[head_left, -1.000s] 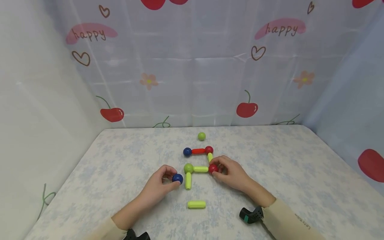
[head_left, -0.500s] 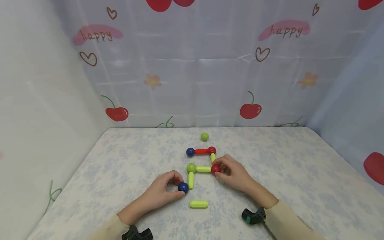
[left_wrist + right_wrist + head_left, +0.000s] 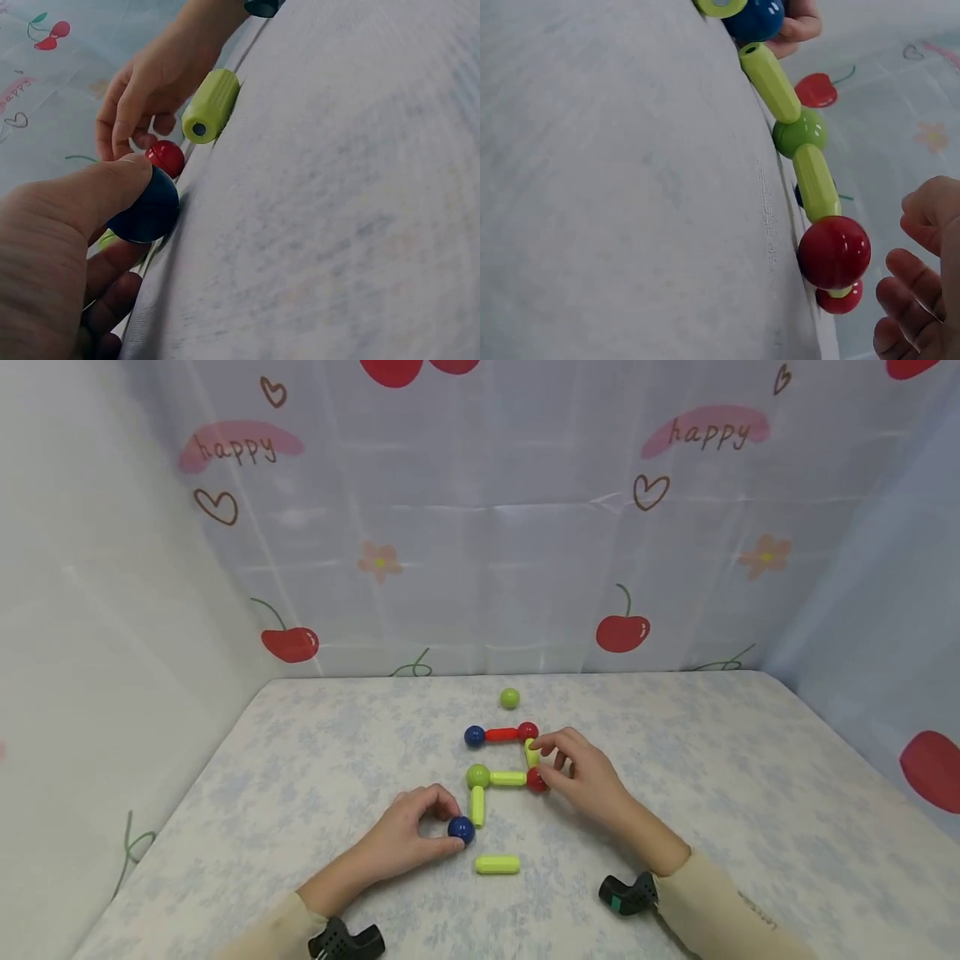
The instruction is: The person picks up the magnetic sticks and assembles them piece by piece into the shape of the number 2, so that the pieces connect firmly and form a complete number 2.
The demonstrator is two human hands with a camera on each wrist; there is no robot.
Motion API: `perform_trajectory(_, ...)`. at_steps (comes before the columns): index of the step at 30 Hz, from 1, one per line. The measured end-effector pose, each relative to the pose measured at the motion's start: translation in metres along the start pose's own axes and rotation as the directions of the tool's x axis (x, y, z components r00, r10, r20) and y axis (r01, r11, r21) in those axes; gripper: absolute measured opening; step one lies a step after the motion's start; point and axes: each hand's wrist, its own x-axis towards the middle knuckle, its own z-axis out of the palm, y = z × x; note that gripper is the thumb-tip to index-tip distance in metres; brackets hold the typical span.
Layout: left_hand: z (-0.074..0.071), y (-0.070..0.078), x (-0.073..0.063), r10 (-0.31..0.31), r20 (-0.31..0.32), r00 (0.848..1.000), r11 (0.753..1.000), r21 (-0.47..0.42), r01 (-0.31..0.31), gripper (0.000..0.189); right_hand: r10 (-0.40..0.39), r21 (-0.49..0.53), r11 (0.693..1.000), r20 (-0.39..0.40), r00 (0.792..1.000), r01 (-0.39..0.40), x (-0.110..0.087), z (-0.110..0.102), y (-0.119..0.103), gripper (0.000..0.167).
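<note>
My left hand [image 3: 408, 833] pinches a blue ball [image 3: 461, 830] between thumb and fingers, just left of the near end of a yellow-green rod [image 3: 477, 807]. That rod runs to a green ball [image 3: 477, 776], from which a second yellow-green rod [image 3: 507, 778] leads right to a red ball [image 3: 835, 253]. Beside this red ball is my right hand [image 3: 591, 782]; the right wrist view shows its fingers apart from the ball, holding nothing. A short yellow-green rod, partly behind the fingers in the head view, continues to a far red ball [image 3: 528, 732], then a red rod [image 3: 502, 735] and another blue ball [image 3: 474, 737].
One loose yellow-green rod [image 3: 497, 865] lies in front of the chain. Behind it sits a single green ball [image 3: 510, 697]. The cloth-covered table [image 3: 360, 727] ends at a printed curtain [image 3: 480, 593], with hangings at both sides.
My left hand has brought the blue ball nearer to me, down to the near rod's end. My right hand has let go of the near red ball and shifted slightly back from it.
</note>
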Motion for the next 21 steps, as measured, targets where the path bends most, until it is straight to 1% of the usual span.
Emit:
perform_trajectory(3,-0.002,-0.003,0.001,0.020,0.000,1.000,1.000,-0.011,-0.020,0.030,-0.012,-0.012,1.000,0.033,0.999,0.013,0.013,0.002,-0.014,0.024)
perform_trajectory(6,-0.003,-0.005,-0.001,0.040,0.003,0.999,0.999,-0.033,-0.040,0.031,-0.029,0.005,1.000,0.080,0.996,0.029,0.026,0.009,-0.025,0.025)
perform_trajectory(8,-0.002,-0.006,-0.001,0.056,0.006,0.998,0.997,-0.047,-0.055,0.031,-0.027,0.021,0.999,0.092,0.995,0.026,0.031,0.016,-0.029,0.025)
perform_trajectory(9,-0.002,-0.006,-0.001,0.058,0.009,0.998,0.997,-0.052,-0.058,0.031,-0.038,0.017,0.999,0.094,0.995,0.036,0.032,0.019,-0.030,0.025)
perform_trajectory(12,0.000,-0.004,0.000,0.069,0.011,0.998,0.995,-0.067,-0.068,0.031,-0.074,-0.023,0.997,0.091,0.993,0.076,0.032,0.028,-0.027,0.023)
perform_trajectory(14,0.000,-0.003,0.000,0.068,0.010,0.998,0.995,-0.072,-0.067,0.030,-0.117,-0.045,0.992,0.093,0.989,0.121,0.030,0.032,-0.025,0.022)
perform_trajectory(18,0.000,-0.003,0.000,0.069,0.003,0.998,0.995,-0.067,-0.069,0.030,-0.177,-0.030,0.983,0.103,0.979,0.181,0.027,0.038,-0.020,0.025)
perform_trajectory(21,0.000,-0.004,0.001,0.091,0.005,0.996,0.993,-0.070,-0.090,0.031,-0.215,-0.042,0.974,0.105,0.971,0.221,0.026,0.042,-0.016,0.027)
